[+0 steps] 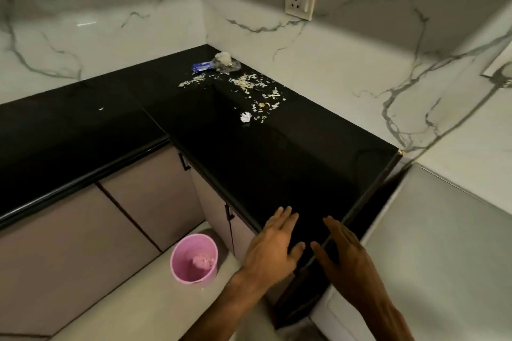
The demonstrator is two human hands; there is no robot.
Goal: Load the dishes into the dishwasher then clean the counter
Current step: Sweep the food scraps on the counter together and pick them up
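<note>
A black L-shaped counter (pixel 277 163) fills the middle of the head view. Pale peelings and scraps (pixel 257 88) lie scattered near its far corner. Beside them are a crumpled white paper ball (pixel 245 116), a blue wrapper (pixel 202 66) and a clear plastic bag with something pale in it (pixel 227 62). My left hand (pixel 273 249) is held flat with straight fingers over the counter's near corner. My right hand (pixel 343 255) is held the same way just to its right, above the counter's end edge. Neither hand holds anything.
A pink bin (pixel 194 260) with a pink lump inside stands on the floor by the beige cabinet doors (pixel 144 202). Marble-look walls surround the counter, with a socket (pixel 301 2) on the back wall. A grey appliance top (pixel 443 243) lies to the right.
</note>
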